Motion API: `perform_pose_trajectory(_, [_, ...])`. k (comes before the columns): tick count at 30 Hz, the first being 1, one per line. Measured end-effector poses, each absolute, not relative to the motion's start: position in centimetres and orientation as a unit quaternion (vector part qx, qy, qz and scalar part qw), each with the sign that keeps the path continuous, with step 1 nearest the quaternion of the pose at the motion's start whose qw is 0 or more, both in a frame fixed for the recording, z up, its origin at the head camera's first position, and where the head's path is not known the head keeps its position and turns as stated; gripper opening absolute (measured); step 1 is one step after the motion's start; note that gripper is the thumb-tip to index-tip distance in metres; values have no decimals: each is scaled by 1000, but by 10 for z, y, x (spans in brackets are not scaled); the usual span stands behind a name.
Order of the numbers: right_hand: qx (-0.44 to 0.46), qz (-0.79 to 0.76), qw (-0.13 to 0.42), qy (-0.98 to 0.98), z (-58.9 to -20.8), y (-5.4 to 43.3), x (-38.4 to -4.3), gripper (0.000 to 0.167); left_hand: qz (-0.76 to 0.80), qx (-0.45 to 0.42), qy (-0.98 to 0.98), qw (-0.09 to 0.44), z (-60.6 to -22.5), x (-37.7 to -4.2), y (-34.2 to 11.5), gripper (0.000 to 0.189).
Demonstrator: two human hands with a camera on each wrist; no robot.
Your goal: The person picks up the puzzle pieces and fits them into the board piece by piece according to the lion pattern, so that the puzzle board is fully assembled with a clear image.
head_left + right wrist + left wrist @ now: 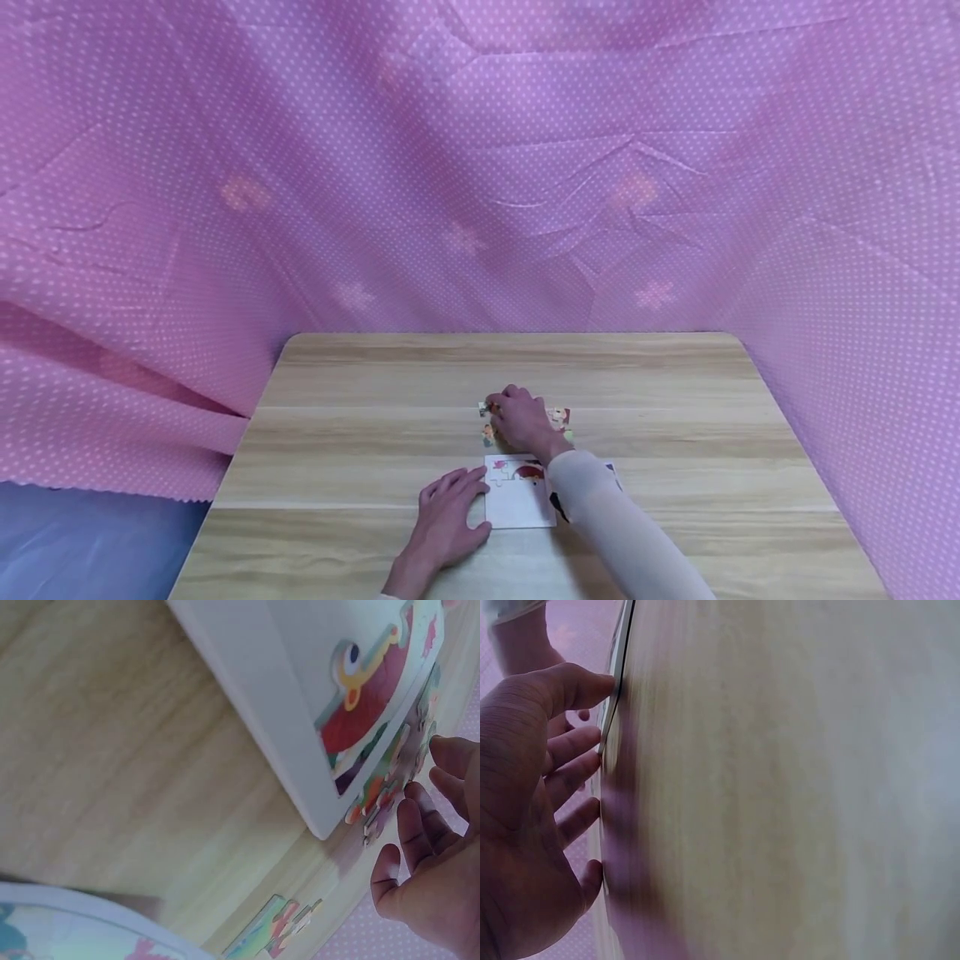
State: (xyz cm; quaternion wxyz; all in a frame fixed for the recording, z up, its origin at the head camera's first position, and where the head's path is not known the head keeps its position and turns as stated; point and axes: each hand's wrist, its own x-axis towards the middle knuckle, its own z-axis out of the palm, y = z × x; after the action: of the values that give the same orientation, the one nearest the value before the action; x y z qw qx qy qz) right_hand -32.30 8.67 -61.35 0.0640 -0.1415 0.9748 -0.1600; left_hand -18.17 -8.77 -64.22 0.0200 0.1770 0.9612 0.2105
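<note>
A white puzzle board (519, 508) lies near the front of the table, with a few pieces fitted along its far side, among them a red shape with an eye (367, 694). My left hand (447, 518) rests beside the board's left edge, its fingers loosely extended and fingertips touching that edge. Beyond the board, my right hand (520, 419) reaches down over loose jigsaw pieces (560, 417). In the right wrist view its fingers are apart and slightly bent, with fingertips at the loose pieces (382, 787). No piece shows between them, and the hand covers part of the pile.
Partly hidden under the right forearm lies a second white-edged picture board (82, 919). A few more pieces (274, 926) lie apart from the main group. The wooden table (360, 392) is backed by a pink dotted cloth (465, 183).
</note>
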Motion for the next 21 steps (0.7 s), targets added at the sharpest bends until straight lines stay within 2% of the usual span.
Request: perform_pose_trajectory(21, [-92,-157,66,981,-617,81,-333,28,213,178,961,17,-639,-181,-89,46])
